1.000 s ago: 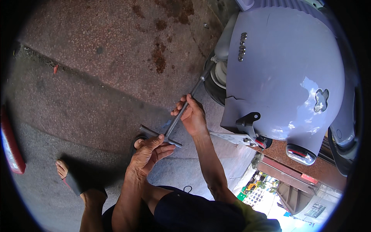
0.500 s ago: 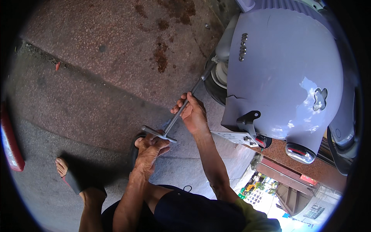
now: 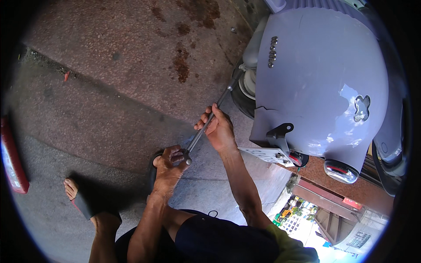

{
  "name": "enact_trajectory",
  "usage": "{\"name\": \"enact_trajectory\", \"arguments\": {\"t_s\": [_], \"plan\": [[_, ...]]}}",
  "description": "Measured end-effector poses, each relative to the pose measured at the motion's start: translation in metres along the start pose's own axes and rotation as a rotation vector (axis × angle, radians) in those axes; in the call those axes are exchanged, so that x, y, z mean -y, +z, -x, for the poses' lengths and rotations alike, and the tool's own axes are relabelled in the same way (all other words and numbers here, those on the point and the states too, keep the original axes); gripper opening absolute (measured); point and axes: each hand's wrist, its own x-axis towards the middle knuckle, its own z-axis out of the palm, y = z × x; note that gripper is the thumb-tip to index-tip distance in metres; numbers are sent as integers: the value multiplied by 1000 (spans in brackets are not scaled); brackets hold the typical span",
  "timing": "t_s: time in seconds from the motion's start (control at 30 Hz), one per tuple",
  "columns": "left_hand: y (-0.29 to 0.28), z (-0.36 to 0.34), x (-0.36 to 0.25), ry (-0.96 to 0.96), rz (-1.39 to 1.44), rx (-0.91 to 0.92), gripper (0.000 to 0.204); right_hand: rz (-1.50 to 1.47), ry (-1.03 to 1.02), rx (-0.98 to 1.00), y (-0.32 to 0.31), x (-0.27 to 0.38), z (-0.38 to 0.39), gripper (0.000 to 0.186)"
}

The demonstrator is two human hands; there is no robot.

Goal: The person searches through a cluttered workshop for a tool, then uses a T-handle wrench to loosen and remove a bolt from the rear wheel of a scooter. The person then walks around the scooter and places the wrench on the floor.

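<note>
While holding T-wrench (image 3: 198,136) by seven-o'clock end in half-curled left hand (image 3: 166,172) and midway in loosely wrapped right hand (image 3: 220,132), aims it toward one o'clock, by wheel (image 3: 248,84). Can't see seating; might slip off if pushed askew.

t-wrench (image 3: 201,131) left of scooter body (image 3: 315,87)

Floor (image 3: 114,94): speckled brown-grey paving; I see seams slanting across.
Stains (image 3: 180,65): reddish-brown, upper middle.
Scrap (image 3: 66,76): small, red-orange, beside dirt-filled seam.
Red object (image 3: 17,164): pale panel, left edge; kind unclear to me.
Left foot (image 3: 71,190): dark open-toed footwear.
</note>
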Motion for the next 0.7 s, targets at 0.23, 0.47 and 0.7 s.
{"name": "enact_trajectory", "arguments": {"t_s": [0.23, 0.47, 0.7], "plan": [[-9, 7, -5, -541, 953, 470, 38, -90, -7, 94, 0, -7, 1, 25], [-12, 7, -30, -359, 150, 171, 27, 41, -22, -23, -6, -4, 3, 25], [-8, 2, -22, -652, 670, 293, 48, -142, -17, 153, -7, -3, 7, 26]]}}
